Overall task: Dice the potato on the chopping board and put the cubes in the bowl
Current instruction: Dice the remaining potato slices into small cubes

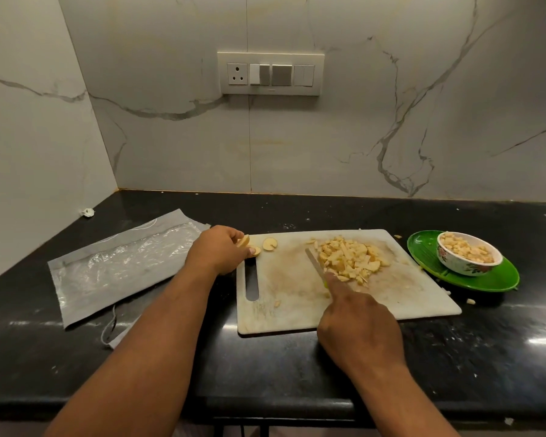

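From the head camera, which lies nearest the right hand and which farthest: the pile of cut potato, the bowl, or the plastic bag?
From the right hand:
1. Pile of cut potato, just beyond its fingertip on the chopping board.
2. Bowl, off to the right on the green plate.
3. Plastic bag, far left on the counter.

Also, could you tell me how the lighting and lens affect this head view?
Head view: wide-angle bending curves the countertop edge; glare streaks on its right; the chopping board and diced potato are evenly lit and fairly sharp.
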{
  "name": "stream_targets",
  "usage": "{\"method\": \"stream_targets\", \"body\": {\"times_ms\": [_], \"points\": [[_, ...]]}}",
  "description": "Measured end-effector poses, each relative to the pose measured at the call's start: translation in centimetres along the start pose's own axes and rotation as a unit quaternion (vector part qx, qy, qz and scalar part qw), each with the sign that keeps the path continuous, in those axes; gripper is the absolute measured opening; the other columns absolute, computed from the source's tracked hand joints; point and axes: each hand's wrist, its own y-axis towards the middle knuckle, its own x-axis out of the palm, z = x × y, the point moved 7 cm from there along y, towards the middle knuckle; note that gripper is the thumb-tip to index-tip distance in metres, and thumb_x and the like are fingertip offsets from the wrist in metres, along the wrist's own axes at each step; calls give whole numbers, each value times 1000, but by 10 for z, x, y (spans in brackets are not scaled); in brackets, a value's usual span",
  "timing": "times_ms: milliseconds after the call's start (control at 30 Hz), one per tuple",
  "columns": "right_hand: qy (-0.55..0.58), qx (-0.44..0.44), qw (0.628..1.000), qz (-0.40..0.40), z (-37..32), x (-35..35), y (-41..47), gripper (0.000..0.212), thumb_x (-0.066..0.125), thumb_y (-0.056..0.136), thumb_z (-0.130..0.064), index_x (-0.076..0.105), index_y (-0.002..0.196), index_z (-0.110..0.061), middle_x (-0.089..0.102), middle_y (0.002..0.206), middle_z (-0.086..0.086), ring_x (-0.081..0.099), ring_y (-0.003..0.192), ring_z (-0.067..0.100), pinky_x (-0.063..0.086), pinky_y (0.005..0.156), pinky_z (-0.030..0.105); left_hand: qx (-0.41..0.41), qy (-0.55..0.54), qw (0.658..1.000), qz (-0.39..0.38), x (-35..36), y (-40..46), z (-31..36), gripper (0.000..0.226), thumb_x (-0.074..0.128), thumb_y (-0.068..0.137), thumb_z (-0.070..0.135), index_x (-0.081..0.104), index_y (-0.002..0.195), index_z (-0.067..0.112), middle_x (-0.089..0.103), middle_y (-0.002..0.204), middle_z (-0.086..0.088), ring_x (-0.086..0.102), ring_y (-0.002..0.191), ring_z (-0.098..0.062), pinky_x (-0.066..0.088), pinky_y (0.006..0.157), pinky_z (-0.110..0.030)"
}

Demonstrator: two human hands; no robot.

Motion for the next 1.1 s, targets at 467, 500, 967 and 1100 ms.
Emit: {"method": "stream_targets", "body": {"times_ms": [467,500,967,1100], "points": [[14,24,1000,-10,7,1,4,60,34,96,-24,32,155,-34,67,109,1,60,89,22,41,71,35,54,-99,979,168,-22,-10,8,25,60,104,32,77,114,17,70,95,3,61,86,-12,49,75,-31],[16,36,999,-6,8,0,5,59,34,96,-23,32,154,-34,67,106,0,59,87,21,41,70,34,85,-134,975,157,-19,-16,17,23,63,103,32,77,115,18,72,99,4,64,90,-11,54,79,-32],[23,31,999,2,5,-4,6,58,37,94,-26,35,152,-35,69,113,1,63,96,24,46,77,36,201,42,977,-57,35,-38,61,49,80,83,57,75,124,32,71,126,14,63,119,-9,51,104,-34],[25,-13,999,25,-6,-7,3,56,39,97,-28,37,152,-36,70,107,-3,61,87,17,45,73,33,192,53,977,-75,42,-36,62,51,85,77,56,75,123,37,70,130,10,64,115,-12,53,102,-35]]}}
